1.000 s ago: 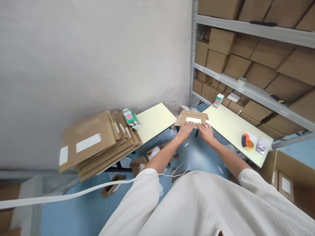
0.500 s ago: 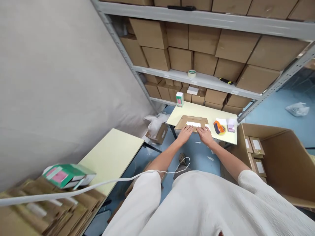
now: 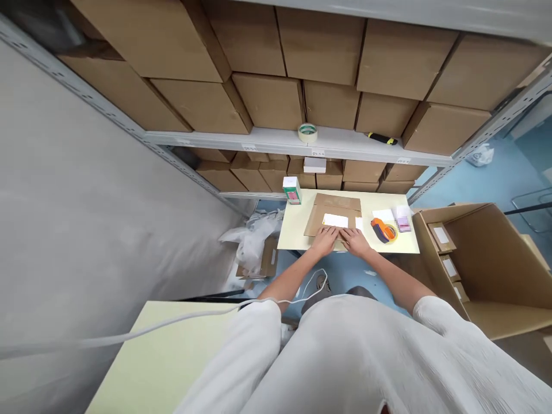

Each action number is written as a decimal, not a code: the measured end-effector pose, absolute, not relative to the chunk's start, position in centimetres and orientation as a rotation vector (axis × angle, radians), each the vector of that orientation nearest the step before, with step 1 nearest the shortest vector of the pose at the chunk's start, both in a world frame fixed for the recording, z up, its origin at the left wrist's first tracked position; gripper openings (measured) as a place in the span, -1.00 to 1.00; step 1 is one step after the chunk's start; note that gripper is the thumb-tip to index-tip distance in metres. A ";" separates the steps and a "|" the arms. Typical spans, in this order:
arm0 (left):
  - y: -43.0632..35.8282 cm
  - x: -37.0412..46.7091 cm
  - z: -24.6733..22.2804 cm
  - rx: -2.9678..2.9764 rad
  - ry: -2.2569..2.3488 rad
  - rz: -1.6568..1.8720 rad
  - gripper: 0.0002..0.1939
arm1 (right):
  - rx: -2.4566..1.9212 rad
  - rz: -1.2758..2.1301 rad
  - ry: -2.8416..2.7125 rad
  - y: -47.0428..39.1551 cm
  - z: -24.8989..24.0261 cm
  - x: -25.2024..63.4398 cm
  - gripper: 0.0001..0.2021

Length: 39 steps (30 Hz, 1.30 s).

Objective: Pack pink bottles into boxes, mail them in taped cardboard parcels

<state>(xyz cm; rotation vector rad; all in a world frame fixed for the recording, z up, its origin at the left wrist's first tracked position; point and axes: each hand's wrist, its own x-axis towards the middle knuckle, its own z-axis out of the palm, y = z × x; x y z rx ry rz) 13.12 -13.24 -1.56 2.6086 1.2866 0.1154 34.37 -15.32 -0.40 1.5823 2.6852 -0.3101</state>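
Observation:
A flattened cardboard box (image 3: pixel 314 221) with a white label (image 3: pixel 335 221) lies on the small pale table (image 3: pixel 287 233). My left hand (image 3: pixel 325 240) grips its near edge, fingers bent over the cardboard left of centre. Close beside it, my right hand (image 3: pixel 354 241) holds the same edge with its fingers curled. Both thumbs are hard to make out. Right of the cardboard sits an orange tape dispenser (image 3: pixel 380 229) with a roll of tape. A white slip (image 3: pixel 383 214) and a purple-and-white packet (image 3: pixel 403 222) lie behind it.
A green-and-white carton (image 3: pixel 292 191) stands at the table's back left. Behind rises a shelf rack (image 3: pixel 271 138) full of cardboard boxes, with a tape roll (image 3: pixel 307 133) and a cutter (image 3: pixel 382 138). A large open carton (image 3: pixel 509 264) holds small boxes at right. A white cable (image 3: pixel 190 316) crosses at left.
My view has swung left and closer to the table and rack. The cardboard's far part shows more fully, and both hands stay on its near edge. The left table's stacked cardboard is out of view.

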 end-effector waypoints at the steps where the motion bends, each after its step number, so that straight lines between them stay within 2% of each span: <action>1: -12.8 12.8 -1.9 2.588 1.290 0.102 -0.41 | 1.604 -0.356 2.656 -15.1 -0.7 33.9 -0.43; 15: -9.1 11.4 -6.9 2.231 1.390 -0.152 -0.43 | 1.697 -0.686 2.175 -7.4 -4.6 33.0 -0.41; 25: -9.1 13.0 -10.3 2.087 1.364 -0.296 -0.25 | 1.587 -0.719 2.145 1.0 -8.0 34.3 -0.27; 31: -10.3 12.9 -10.4 2.070 1.430 -0.353 -0.17 | 1.663 -0.717 2.107 0.3 -8.7 34.4 -0.14; 39: -8.7 11.1 -10.5 2.015 1.538 -0.313 -0.19 | 1.734 -0.743 2.037 -2.9 -6.7 34.2 -0.18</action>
